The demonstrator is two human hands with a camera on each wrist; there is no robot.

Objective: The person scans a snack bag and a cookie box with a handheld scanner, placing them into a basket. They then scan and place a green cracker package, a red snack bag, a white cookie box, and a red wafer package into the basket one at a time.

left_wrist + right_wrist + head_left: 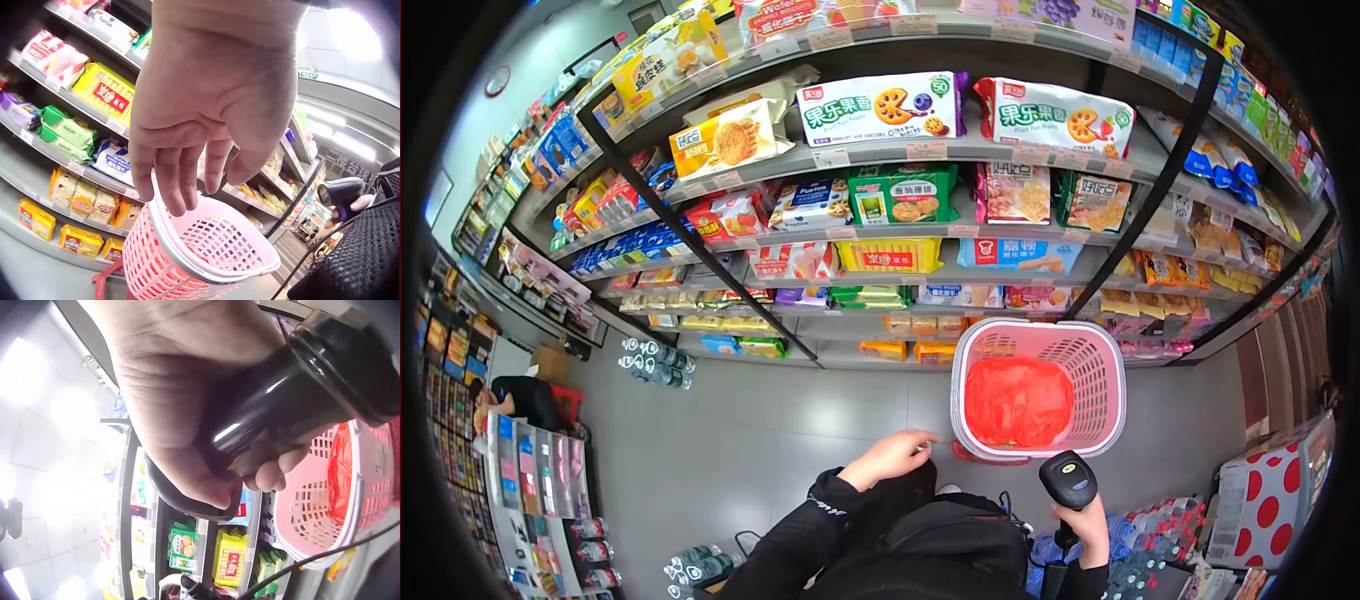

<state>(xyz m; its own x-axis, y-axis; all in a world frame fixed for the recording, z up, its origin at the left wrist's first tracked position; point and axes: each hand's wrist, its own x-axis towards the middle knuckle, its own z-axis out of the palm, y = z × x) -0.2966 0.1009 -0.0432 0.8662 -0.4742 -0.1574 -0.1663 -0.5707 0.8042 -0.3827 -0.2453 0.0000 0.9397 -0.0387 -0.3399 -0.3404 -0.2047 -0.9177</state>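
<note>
A black handheld scanner (1068, 480) with a cable is in my right hand (1088, 525), whose fingers curl round its handle; the right wrist view shows the grip on the dark scanner (269, 406) close up. My left hand (892, 457) holds nothing and is beside the pink basket (1102, 385), at its left. In the left wrist view the fingers of the left hand (206, 112) hang loosely in front of the basket's rim. A red plastic bag (1020, 402) lies inside the basket.
Shelves (870, 155) of packaged biscuits stand ahead. Bottle packs (657, 362) are on the floor at left, and more bottles (1145, 540) at lower right beside a red-dotted box (1268, 500). A person (530, 402) is at far left.
</note>
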